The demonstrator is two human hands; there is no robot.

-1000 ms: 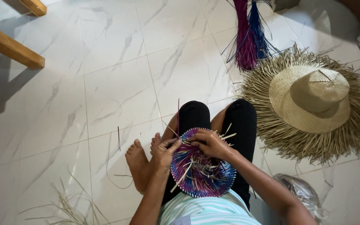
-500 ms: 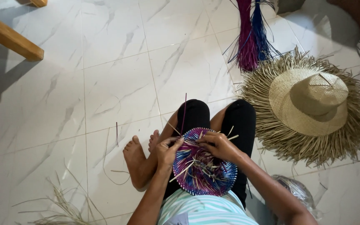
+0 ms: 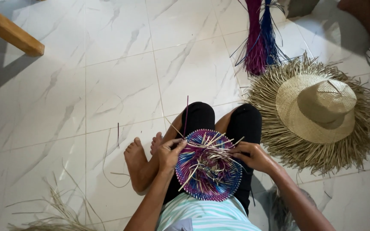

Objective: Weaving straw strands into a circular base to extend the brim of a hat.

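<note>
Round purple-and-blue woven straw disc (image 3: 208,171) | head view: rests on the person's lap above the white marble floor (image 3: 108,85) | left hand (image 3: 170,154) pinches its left rim, right hand (image 3: 253,156) closed on right-edge strands | risk: loose tan strands (image 3: 213,147) may slip free and unravel, judging by their slack ends.

A round, half-woven hat piece (image 3: 208,167) of purple, blue and natural straw is held on the lap, lower centre of the frame, with loose strand ends sticking out.
</note>
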